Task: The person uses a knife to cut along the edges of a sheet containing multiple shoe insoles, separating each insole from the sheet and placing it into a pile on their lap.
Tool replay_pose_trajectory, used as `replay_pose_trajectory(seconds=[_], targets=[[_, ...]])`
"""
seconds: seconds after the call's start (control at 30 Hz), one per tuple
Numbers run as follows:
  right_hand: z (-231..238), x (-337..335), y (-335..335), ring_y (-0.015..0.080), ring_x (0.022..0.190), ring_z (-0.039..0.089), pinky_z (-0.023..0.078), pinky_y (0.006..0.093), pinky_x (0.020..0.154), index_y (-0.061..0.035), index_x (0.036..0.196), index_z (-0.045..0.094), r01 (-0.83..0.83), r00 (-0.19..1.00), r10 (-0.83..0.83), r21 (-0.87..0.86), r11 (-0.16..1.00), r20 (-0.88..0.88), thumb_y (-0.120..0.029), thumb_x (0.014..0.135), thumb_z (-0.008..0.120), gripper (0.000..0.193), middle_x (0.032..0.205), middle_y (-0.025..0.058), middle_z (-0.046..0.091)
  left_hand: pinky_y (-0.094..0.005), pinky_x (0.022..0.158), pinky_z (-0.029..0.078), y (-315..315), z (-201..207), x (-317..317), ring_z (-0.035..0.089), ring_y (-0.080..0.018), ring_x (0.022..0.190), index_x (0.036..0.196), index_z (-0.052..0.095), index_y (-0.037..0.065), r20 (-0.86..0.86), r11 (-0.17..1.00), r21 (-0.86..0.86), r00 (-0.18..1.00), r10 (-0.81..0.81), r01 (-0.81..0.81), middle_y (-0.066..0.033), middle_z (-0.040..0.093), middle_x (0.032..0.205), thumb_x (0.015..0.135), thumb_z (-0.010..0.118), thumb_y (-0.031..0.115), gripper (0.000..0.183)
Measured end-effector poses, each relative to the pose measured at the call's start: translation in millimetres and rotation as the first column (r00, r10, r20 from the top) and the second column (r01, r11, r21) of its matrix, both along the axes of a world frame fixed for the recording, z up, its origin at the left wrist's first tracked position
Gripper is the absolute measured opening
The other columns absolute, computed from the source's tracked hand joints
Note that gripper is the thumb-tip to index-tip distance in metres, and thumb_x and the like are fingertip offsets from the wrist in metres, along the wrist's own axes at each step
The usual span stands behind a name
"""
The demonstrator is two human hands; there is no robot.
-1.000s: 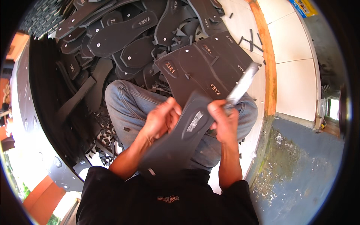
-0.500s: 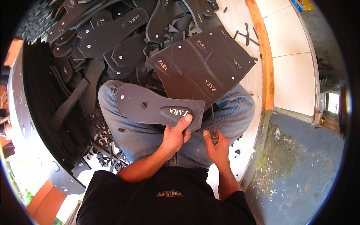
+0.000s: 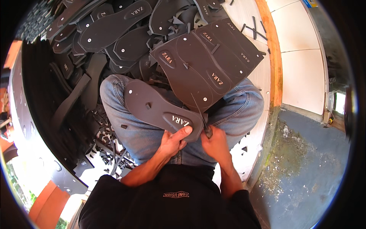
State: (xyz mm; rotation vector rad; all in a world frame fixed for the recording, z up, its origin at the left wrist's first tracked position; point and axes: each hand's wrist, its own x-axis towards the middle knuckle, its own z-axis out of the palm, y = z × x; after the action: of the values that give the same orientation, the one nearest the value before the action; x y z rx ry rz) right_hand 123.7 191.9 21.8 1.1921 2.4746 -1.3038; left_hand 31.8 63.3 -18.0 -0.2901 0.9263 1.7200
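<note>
My left hand (image 3: pixel 173 142) grips a dark foot-shaped sandal sole (image 3: pixel 154 114) by its heel, thumb on top and fingers underneath. A small dark offcut (image 3: pixel 148 105) lies on the sole's upper face. In my right hand (image 3: pixel 215 145) is a knife (image 3: pixel 198 108), its handle closed in the fingers. Its long thin blade points up and away, along the sole's right-hand heel edge. A strip of waste shows beside the blade at that edge. Just beyond, a dark sheet (image 3: pixel 190 82) marked with sole outlines rests over my right leg (image 3: pixel 244 105).
Many loose soles (image 3: pixel 110 30) are heaped at the far left and centre. Small offcuts (image 3: pixel 108 141) litter the floor by my left leg. A wooden strip (image 3: pixel 276 76) runs along the right side, beside pale tiles (image 3: pixel 299 72) and grey floor (image 3: pixel 305 164).
The knife has moved left and away from me, onto the sole's heel edge. The squared heel corner now looks trimmed to a curve. The sole has tilted slightly clockwise in my left hand.
</note>
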Motion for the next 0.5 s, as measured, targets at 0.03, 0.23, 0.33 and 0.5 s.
replay_pose_trajectory(seconds=[0.03,0.23,0.33,0.5], targets=[[0,-8,6,0.0468,0.068,0.054,0.042,0.049,0.059,0.0015,0.069,0.054,-0.042,0.999,0.042,0.004,0.999,-0.032,-0.013,0.078,0.058,0.017,0.064,0.0243,0.056,-0.0201,0.032,0.024,-3,2,0,0.038,-0.0046,0.039,0.097,0.057,0.004,-0.009,1.0,0.001,1.0,-0.015,0.015,-0.0009,0.056,0.067,0.08,0.071,0.02,0.027],[-18,-6,15,0.0304,0.053,0.049,0.04,0.0392,0.054,0.002,0.073,0.055,0.119,0.984,-0.138,-0.167,0.979,-0.11,-0.014,0.079,0.061,0.018,0.057,0.0167,0.051,-0.0179,0.043,0.038,-16,32,-34,0.052,-0.0051,0.055,0.107,0.056,0.003,-0.047,0.956,-0.079,0.957,-0.286,0.282,-0.0013,0.061,0.082,0.078,0.073,0.019,0.038],[-24,9,19,0.013,0.051,0.037,0.035,0.031,0.05,0.002,0.069,0.052,0.287,0.945,-0.311,-0.197,0.937,-0.105,-0.017,0.082,0.063,0.026,0.053,0.0058,0.044,-0.0329,0.093,0.043,18,65,-94,0.051,-0.0181,0.11,0.122,0.048,-0.004,-0.574,0.932,0.027,0.769,-0.282,0.362,-0.0104,0.058,0.113,0.072,0.077,0.015,0.061],[-25,7,0,0.0099,0.053,0.038,0.034,0.0292,0.05,0.0017,0.069,0.05,0.242,0.95,-0.271,-0.179,0.954,-0.158,-0.017,0.084,0.062,0.027,0.055,0.0021,0.044,-0.0229,0.051,0.043,87,87,-220,0.058,-0.0125,0.061,0.095,0.059,-0.001,-0.65,0.95,-0.038,0.73,0.213,-0.311,-0.0072,0.06,0.075,0.085,0.063,0.033,0.035]])
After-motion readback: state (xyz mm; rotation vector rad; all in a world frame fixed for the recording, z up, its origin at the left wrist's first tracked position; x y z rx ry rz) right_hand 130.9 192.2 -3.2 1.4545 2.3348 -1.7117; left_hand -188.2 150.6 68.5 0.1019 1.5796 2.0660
